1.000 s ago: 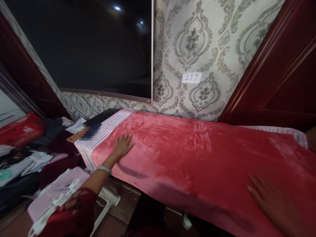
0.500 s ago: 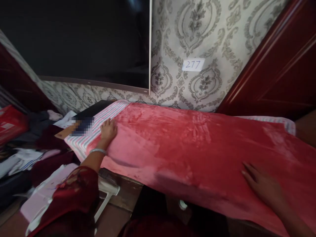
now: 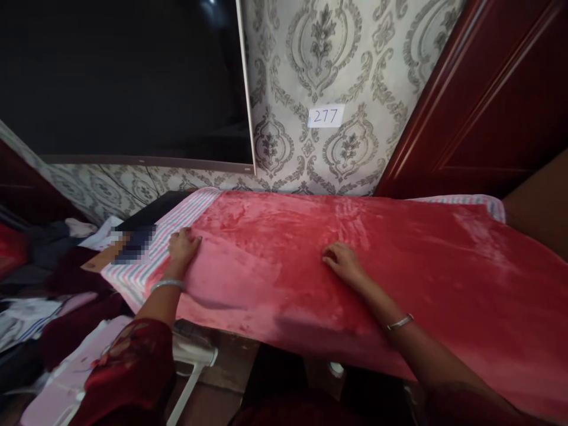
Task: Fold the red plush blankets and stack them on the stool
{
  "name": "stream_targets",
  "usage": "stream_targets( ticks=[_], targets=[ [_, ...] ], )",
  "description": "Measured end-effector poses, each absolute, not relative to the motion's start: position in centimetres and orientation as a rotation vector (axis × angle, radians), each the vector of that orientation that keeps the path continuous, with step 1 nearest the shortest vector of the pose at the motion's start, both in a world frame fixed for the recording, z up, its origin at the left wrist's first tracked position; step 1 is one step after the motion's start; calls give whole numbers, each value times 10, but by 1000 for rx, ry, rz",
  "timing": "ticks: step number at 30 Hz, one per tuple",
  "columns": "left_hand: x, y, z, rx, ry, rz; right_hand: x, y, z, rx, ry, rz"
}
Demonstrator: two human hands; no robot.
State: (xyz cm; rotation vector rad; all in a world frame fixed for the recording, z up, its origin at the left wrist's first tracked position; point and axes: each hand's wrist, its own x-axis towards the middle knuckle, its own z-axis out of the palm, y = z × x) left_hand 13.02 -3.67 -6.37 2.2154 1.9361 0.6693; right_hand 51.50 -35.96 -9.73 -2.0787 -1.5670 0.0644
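A red plush cloth [image 3: 399, 260] lies spread over a long surface in front of me, with a lighter pink patch at its left part. Its left end meets a striped white, pink and grey cloth [image 3: 175, 228]. My left hand [image 3: 183, 247] rests at the border of the two, fingers bent, the thumb apart from them; no fabric is lifted there. Over the middle of the red cloth is my right hand [image 3: 345, 263], its fingers loosely curled with a gap at the thumb. Nothing shows inside it.
A large black television [image 3: 124, 83] stands against patterned wallpaper, and a paper label [image 3: 326, 116] reads 277. Clothes [image 3: 84, 284] are heaped at the left beside a pink flat object [image 3: 75, 367]. Dark red panelling [image 3: 479, 118] borders the right.
My right hand has moved left and away from me, from the right part of the red cloth to its middle. My left hand stays at the border, its fingers more bent. The view has shifted right.
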Motion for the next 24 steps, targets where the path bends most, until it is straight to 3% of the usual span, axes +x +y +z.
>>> stream_targets(
  ticks=[12,24],
  targets=[
    [113,4,-30,2045,1127,610,502,-342,-125,-2103,-1558,-117],
    [104,31,-37,2234,1097,427,504,-341,-132,-2056,-1422,-320]
  ],
)
